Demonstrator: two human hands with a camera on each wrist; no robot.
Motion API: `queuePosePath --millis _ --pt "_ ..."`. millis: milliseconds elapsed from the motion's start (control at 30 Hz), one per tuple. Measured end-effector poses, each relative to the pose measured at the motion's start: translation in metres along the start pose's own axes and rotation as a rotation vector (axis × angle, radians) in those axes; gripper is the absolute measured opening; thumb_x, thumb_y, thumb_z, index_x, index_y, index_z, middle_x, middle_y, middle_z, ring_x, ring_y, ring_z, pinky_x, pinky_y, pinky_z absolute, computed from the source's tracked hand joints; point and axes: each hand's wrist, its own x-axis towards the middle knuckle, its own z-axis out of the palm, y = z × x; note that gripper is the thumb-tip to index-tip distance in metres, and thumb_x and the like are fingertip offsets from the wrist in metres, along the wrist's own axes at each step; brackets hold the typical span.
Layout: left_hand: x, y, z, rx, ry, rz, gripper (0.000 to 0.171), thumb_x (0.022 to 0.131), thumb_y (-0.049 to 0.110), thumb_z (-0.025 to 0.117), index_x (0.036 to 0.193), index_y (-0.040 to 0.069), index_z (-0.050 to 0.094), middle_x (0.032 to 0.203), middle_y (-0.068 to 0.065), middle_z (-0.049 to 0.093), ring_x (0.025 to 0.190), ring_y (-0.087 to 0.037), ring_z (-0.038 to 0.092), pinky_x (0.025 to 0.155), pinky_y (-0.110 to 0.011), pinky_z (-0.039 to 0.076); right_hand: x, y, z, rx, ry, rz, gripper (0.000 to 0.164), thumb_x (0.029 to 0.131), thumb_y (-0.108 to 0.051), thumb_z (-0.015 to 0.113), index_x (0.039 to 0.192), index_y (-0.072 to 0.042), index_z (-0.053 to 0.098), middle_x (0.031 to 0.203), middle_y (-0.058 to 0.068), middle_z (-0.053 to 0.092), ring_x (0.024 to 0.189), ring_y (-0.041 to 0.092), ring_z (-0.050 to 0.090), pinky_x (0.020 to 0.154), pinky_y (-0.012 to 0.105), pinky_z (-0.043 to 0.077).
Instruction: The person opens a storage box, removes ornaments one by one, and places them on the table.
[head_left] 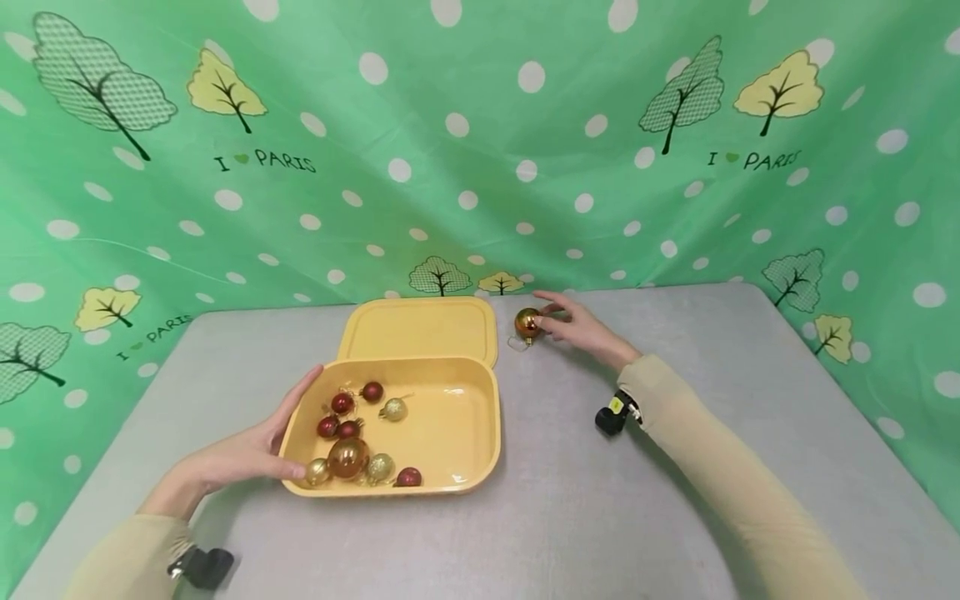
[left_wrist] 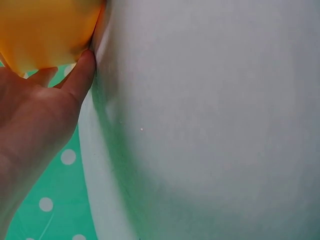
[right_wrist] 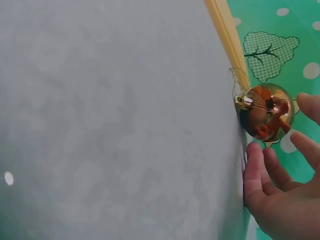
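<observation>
My left hand (head_left: 255, 446) holds the left end of a yellow plastic box (head_left: 465, 429), its thumb on the front left rim and its fingers along the side. In the left wrist view those fingers touch the box wall (left_wrist: 45, 35). Inside lie several small red baubles (head_left: 372, 391), a few gold ones (head_left: 394, 408) and a larger shiny copper-gold bauble (head_left: 348, 458). At the back of the table, my right hand (head_left: 579, 329) has its fingers spread beside a shiny gold bauble (right_wrist: 270, 112) with a thread loop. Fingertips are right at its surface, with gaps showing between them.
Behind the box lies a flat yellow lid (head_left: 420, 325), just left of the gold bauble. The grey table (head_left: 570, 517) ends at the back against a green dotted curtain (head_left: 480, 150). Black wrist cameras (head_left: 611, 419) sit on both wrists.
</observation>
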Motion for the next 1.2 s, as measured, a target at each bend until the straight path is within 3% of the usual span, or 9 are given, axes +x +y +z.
queuePosePath --millis 67,233,367,500,800,1033,1133,1200 --pt "0.000 0.000 0.000 -0.006 -0.001 -0.003 0.122 0.076 0.002 0.075 0.153 0.039 -0.012 0.156 -0.020 -0.020 0.137 -0.051 -0.001 0.098 -0.019 0.028 -0.005 -0.009 -0.001 0.021 0.016 -0.018 0.061 0.097 -0.015 0.057 0.151 -0.006 0.030 0.139 0.029 0.039 0.119 0.043 0.046 0.094 0.051 0.045" --pt "0.000 0.000 -0.001 -0.006 0.000 -0.013 0.122 0.076 0.002 0.076 0.152 0.040 -0.012 0.156 -0.020 -0.020 0.137 -0.051 -0.001 0.102 -0.028 0.028 -0.020 -0.035 0.000 0.000 0.074 -0.123 0.057 0.096 -0.005 0.054 0.147 0.002 0.032 0.141 0.032 0.034 0.122 0.047 0.040 0.094 0.058 0.041" --pt "0.000 -0.001 -0.001 -0.015 -0.002 -0.012 0.122 0.076 0.001 0.076 0.152 0.040 -0.012 0.156 -0.020 -0.021 0.137 -0.050 -0.003 0.099 -0.020 0.027 -0.018 -0.033 0.005 -0.044 0.137 -0.212 0.052 0.096 -0.007 0.054 0.145 0.000 0.039 0.142 0.025 0.038 0.124 0.043 0.040 0.098 0.055 0.039" --pt "0.001 -0.002 -0.001 -0.030 -0.001 -0.006 0.122 0.076 0.001 0.076 0.153 0.040 -0.011 0.156 -0.019 -0.021 0.137 -0.049 -0.004 0.095 -0.014 0.026 -0.018 -0.034 0.016 -0.013 0.153 -0.320 0.047 0.095 -0.007 0.057 0.140 0.000 0.046 0.142 0.019 0.040 0.122 0.039 0.043 0.102 0.049 0.038" --pt "0.000 -0.002 -0.001 -0.023 0.005 -0.005 0.121 0.077 0.001 0.075 0.153 0.038 -0.011 0.156 -0.021 -0.018 0.137 -0.051 0.000 0.102 -0.028 0.029 -0.036 -0.058 0.055 0.066 0.040 -0.464 0.038 0.092 0.002 0.060 0.130 0.002 0.055 0.126 0.016 0.050 0.111 0.039 0.050 0.093 0.045 0.045" --pt "-0.001 0.002 0.005 0.007 0.036 0.055 0.120 0.076 0.000 0.075 0.155 0.030 -0.011 0.154 -0.028 -0.016 0.131 -0.059 0.011 0.094 -0.023 0.040 -0.050 -0.067 0.084 0.089 -0.061 -0.565 0.033 0.090 0.005 0.061 0.122 0.005 0.058 0.122 0.017 0.054 0.105 0.039 0.054 0.090 0.039 0.049" --pt "-0.001 0.006 0.007 0.039 0.068 0.082 0.121 0.076 -0.001 0.075 0.155 0.026 -0.012 0.155 -0.027 -0.016 0.131 -0.061 0.012 0.093 -0.028 0.043 -0.056 -0.067 0.093 0.050 -0.101 -0.594 0.033 0.089 0.003 0.062 0.122 0.004 0.059 0.121 0.015 0.055 0.103 0.033 0.056 0.088 0.037 0.050" --pt "-0.001 0.010 0.008 0.091 0.100 0.099 0.121 0.076 -0.001 0.076 0.155 0.025 -0.012 0.156 -0.025 -0.015 0.132 -0.060 0.011 0.096 -0.038 0.042 -0.059 -0.067 0.098 0.019 -0.119 -0.609 0.033 0.089 0.001 0.063 0.122 0.002 0.059 0.120 0.013 0.056 0.102 0.027 0.057 0.088 0.036 0.050"
